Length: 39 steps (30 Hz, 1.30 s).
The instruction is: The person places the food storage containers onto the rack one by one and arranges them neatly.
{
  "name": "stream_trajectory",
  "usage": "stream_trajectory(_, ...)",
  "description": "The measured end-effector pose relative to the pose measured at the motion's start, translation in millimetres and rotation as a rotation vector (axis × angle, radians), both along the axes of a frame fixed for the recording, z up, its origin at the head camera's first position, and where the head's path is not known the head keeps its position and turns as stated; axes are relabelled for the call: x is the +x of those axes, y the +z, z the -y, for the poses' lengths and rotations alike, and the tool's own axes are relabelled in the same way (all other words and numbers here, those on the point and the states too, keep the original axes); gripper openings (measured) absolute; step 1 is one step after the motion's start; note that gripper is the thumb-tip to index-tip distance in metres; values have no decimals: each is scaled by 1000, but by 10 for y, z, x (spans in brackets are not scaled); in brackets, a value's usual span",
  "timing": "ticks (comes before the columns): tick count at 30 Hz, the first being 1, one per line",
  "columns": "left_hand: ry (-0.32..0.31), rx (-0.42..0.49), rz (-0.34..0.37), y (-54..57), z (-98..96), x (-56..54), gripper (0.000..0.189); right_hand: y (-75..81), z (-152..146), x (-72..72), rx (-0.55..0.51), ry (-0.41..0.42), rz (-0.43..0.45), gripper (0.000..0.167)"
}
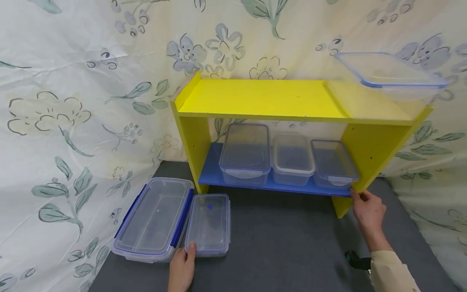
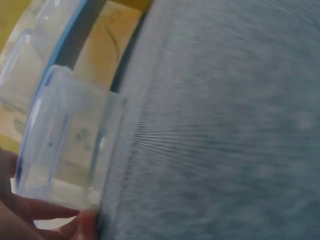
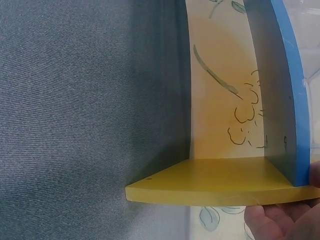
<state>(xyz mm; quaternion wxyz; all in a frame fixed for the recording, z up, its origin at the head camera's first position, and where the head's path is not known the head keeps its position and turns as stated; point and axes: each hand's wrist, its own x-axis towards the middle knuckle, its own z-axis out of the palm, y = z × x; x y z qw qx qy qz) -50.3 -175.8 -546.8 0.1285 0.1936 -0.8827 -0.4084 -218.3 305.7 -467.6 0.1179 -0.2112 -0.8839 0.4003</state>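
My left hand (image 1: 181, 268) grips the near left corner of a small clear lidded food container (image 1: 208, 225) on the dark table. Its thumb lies at the lid's edge, and in the left wrist view the fingers (image 2: 55, 207) run along the container's side. At the right, my right hand (image 1: 369, 211) holds the lower right upright of a yellow shelf unit (image 1: 262, 97), by the end of its blue board (image 1: 215, 174). In the right wrist view, the fingers (image 3: 265, 220) curl against the upright's outer face; part of the hand is out of frame.
Left of the small container lies a larger clear container (image 1: 155, 219) with blue clips. On the blue board stand a large container (image 1: 245, 154), a middle one (image 1: 293, 158) and a smaller one (image 1: 333, 162). Another container (image 1: 394, 73) sits on top at right. A black strap (image 1: 357, 261) lies near my right forearm.
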Motion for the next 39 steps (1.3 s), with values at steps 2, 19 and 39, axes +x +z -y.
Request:
stream_trajectory(2,-6,50,45,35,21,8,35,-3,3,2,-1,2,-2,53)
stream_trajectory(19,-25,568,-38,168,-87,44,46,1,7,-7,-10,-10,13,53)
stream_trajectory(39,-248,799,67,225,32,71,63,-28,23,2,-13,-15,-13,53)
